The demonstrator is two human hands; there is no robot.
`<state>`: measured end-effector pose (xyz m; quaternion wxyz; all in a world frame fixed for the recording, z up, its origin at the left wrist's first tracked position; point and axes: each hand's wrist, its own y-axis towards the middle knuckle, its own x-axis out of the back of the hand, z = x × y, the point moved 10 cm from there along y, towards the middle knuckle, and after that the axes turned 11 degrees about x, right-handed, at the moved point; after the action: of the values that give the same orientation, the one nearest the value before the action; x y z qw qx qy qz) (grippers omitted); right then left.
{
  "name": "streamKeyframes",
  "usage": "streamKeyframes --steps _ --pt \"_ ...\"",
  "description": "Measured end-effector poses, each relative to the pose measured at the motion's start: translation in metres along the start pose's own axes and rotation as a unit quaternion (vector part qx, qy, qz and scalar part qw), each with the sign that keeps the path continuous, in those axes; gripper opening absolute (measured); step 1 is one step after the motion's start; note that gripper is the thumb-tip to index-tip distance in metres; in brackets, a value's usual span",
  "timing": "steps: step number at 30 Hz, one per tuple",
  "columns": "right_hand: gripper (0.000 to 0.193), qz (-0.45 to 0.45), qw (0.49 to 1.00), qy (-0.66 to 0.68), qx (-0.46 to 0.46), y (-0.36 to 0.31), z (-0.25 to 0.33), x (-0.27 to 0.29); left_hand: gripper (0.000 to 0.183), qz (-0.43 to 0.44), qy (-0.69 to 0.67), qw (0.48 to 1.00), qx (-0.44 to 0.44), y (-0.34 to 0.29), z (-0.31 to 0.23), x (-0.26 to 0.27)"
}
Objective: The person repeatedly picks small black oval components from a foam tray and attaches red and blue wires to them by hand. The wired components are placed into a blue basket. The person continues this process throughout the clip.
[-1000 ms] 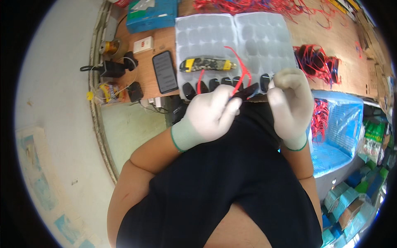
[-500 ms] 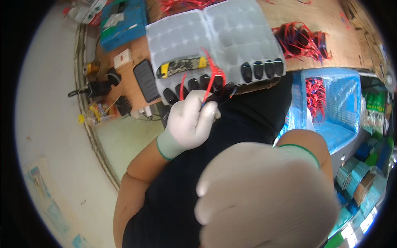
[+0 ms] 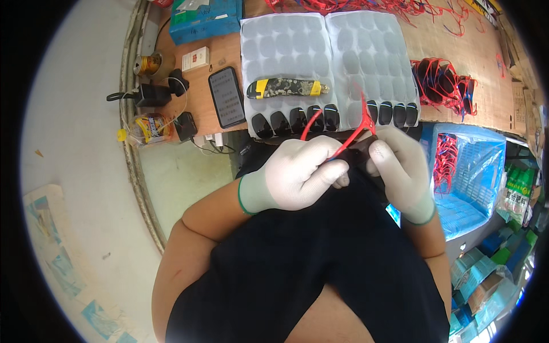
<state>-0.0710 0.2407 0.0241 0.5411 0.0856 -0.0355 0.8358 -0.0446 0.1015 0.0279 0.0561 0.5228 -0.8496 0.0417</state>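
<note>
Both my hands wear white gloves and meet in front of my lap, just below the table's near edge. My left hand (image 3: 303,174) is closed on red-framed sunglasses (image 3: 366,119), thumb and fingers pinching one side, with the arms pointing up and away. My right hand (image 3: 403,168) is closed at the other side of the frame, by a dark lens; its fingertips are partly hidden. Beyond them lies a white sheet with oval pockets (image 3: 286,43), dark lenses (image 3: 298,120) lined along its near row. A yellow and camouflage-patterned tool handle (image 3: 289,88) rests on the sheet.
Bundled red sunglasses (image 3: 443,86) lie right of the sheet, and more red frames (image 3: 366,6) behind it. A blue plastic-lined crate (image 3: 466,211) holding red frames stands at right. Left are a phone (image 3: 227,97), a small white box (image 3: 195,58), a blue box (image 3: 206,22) and a bottle (image 3: 150,128).
My right hand, earlier a large blur close to the camera, has come forward to the sunglasses. The left hand still holds them. The view has shifted.
</note>
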Motion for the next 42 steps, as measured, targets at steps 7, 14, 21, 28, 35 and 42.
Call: streamKeyframes --steps 7,14,21,28,35,42 --pt "0.038 0.039 0.943 0.327 -0.038 -0.010 -0.034 -0.029 0.013 0.160 -0.102 0.979 0.073 0.003 0.004 -0.013" --pt "0.039 -0.016 0.944 0.320 -0.080 -0.006 -0.041 -0.032 0.022 0.029 -0.047 0.996 0.068 -0.003 0.003 0.003" --pt "0.031 0.009 0.927 0.364 -0.091 -0.005 -0.046 -0.043 0.016 -0.006 0.080 0.997 0.015 -0.004 -0.004 0.003" --pt "0.021 -0.026 0.927 0.370 -0.063 -0.007 -0.034 -0.036 0.017 -0.012 0.038 0.997 0.065 0.002 -0.003 0.008" --pt "0.004 -0.034 0.984 0.176 -0.023 -0.003 -0.016 -0.022 0.024 -0.016 0.042 0.996 0.075 0.009 -0.004 0.007" --pt "0.010 0.013 0.962 0.265 -0.060 -0.012 -0.032 -0.034 0.032 -0.062 0.163 0.983 -0.060 0.000 -0.031 -0.005"
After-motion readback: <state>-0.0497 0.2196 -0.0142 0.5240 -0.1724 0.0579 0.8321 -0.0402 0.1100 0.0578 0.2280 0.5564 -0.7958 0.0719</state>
